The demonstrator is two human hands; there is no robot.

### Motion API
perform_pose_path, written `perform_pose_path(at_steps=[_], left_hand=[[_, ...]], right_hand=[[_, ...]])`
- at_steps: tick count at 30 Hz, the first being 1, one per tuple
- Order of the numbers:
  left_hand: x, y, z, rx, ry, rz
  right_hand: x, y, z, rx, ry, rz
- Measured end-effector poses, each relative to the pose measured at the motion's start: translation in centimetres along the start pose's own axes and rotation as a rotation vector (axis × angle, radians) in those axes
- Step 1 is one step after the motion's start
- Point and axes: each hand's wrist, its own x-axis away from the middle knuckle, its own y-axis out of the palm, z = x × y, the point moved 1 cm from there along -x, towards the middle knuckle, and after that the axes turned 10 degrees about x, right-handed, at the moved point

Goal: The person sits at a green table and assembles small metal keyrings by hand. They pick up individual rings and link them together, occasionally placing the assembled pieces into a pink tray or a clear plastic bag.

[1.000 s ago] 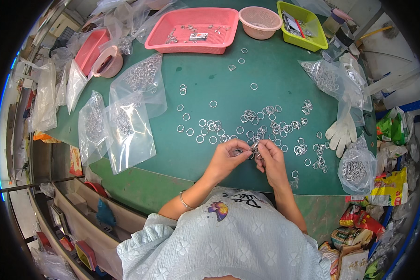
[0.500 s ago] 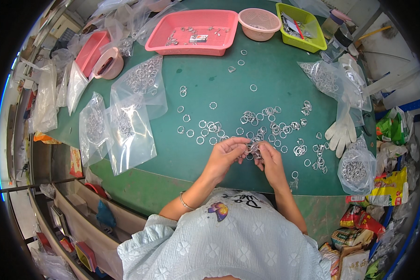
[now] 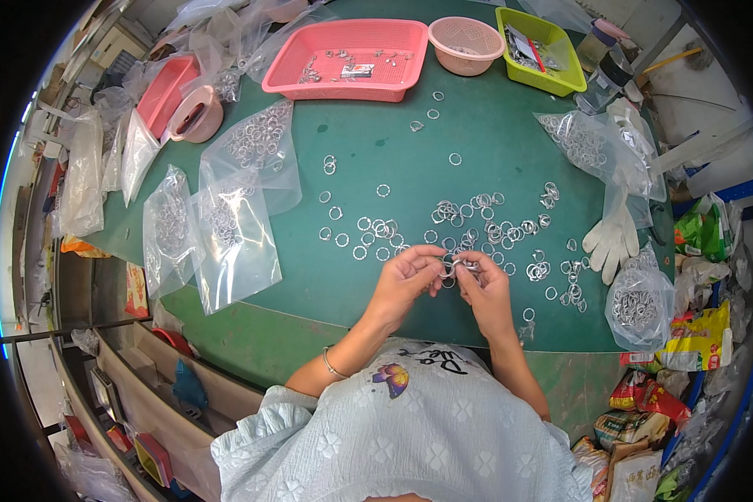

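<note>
Close together at the near part of the green table, my two hands work on small silvery metal rings. My left hand point(image 3: 407, 280) pinches a ring point(image 3: 448, 268) between thumb and fingers. Thumb and fingers of my right hand point(image 3: 484, 289) are closed on more rings, partly hidden by the fingers. Many loose rings point(image 3: 455, 212) lie just beyond the hands, some in small heaps. Others point(image 3: 379, 227) are scattered to the left, and a further cluster point(image 3: 538, 269) sits right of my right hand.
Clear bags of rings lie at the left point(image 3: 223, 226) and right point(image 3: 636, 306). A white glove point(image 3: 611, 243) rests near the right edge. Along the back stand a pink tray point(image 3: 278, 77), a pale pink bowl point(image 3: 468, 64) and a green basket point(image 3: 552, 82).
The fingers of my right hand have shifted slightly around the rings, bringing its thumb closer to the left fingertips. My left hand has hardly moved.
</note>
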Motion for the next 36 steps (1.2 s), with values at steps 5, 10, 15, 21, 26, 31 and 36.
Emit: perform_pose_path(at_steps=[5,10,15,21,26,31,36], left_hand=[[0.0,0.0,-0.3,0.084,-0.008,0.028],[0.0,0.5,-0.7,0.177,0.018,0.044],[0.0,0.8,0.4,0.09,0.164,0.065],[-0.5,-0.9,1.6,-0.752,0.412,0.128],[0.1,-0.6,1.2,-1.162,0.53,0.154],[0.8,0.3,1.6,-1.319,0.599,0.199],[0.5,-1.0,1.2,-1.448,0.619,0.146]], right_hand=[[0.5,0.6,-2.0,0.575,-0.381,0.159],[0.5,0.6,-2.1,0.97,-0.631,0.242],[0.5,0.3,-2.1,1.028,-0.584,0.183],[0.1,-0.2,-1.0,0.478,-0.299,0.136],[0.0,-0.2,-0.1,0.178,-0.163,0.105],[0.0,-0.4,-0.7,0.386,-0.285,0.146],[-0.2,-1.4,-1.9,-0.584,0.068,0.018]])
